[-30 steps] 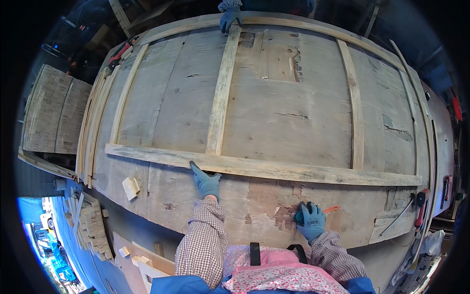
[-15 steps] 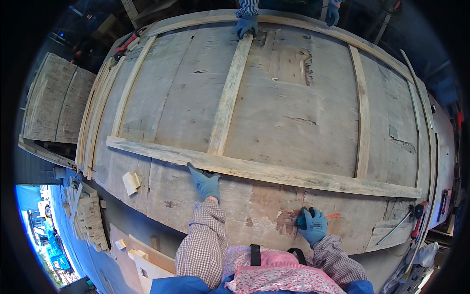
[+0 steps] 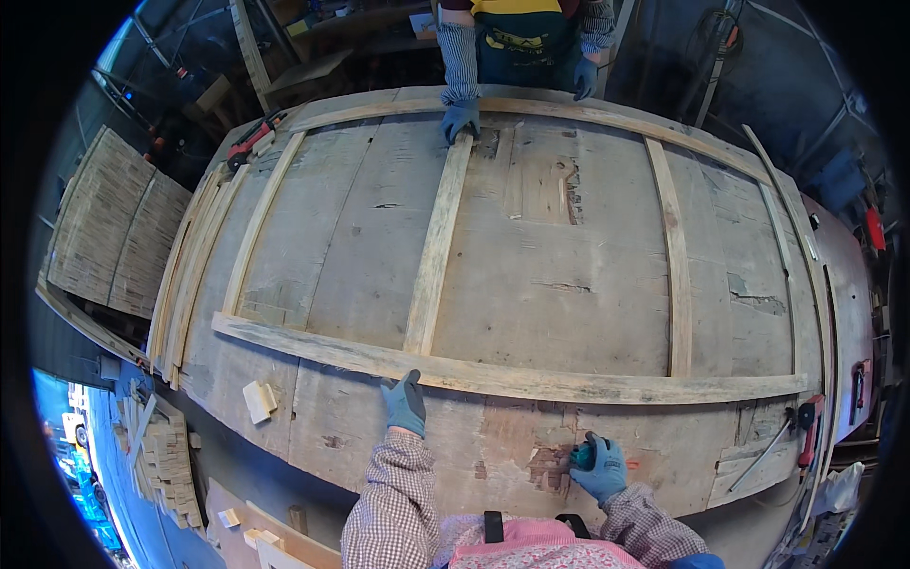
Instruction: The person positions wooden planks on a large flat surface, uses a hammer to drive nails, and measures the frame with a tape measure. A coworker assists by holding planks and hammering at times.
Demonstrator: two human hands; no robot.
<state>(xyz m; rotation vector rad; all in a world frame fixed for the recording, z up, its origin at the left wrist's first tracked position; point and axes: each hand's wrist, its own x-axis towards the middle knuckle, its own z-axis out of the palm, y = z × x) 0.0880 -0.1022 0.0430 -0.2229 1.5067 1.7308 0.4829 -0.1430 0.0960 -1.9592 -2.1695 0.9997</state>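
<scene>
A flat wooden frame lies on the worn plywood bench top point(image 3: 332, 427), its near board point(image 3: 512, 379) running left to right, joined by crosspieces. My left hand point(image 3: 406, 406), gloved in blue, touches the front edge of that board beside the lower end of the middle crosspiece point(image 3: 441, 247), fingers apart. Nearer to me on the right, my right hand point(image 3: 602, 471) is closed around a small dark green object point(image 3: 582, 457), mostly hidden by the fingers. A bit of orange point(image 3: 632, 465) shows beside this hand; I cannot tell what it belongs to.
Opposite me, a co-worker's gloved hand point(image 3: 461, 120) holds the middle crosspiece's far end. Loose strips point(image 3: 194, 275) and a red tool point(image 3: 254, 142) lie at left. Small wood blocks point(image 3: 258, 402) sit near the front edge. A red-handled tool point(image 3: 809, 427) lies at right.
The view has tilted up, showing more of the co-worker. My left hand's fingers have shifted slightly right along the board's edge. My right hand keeps its grip in about the same place.
</scene>
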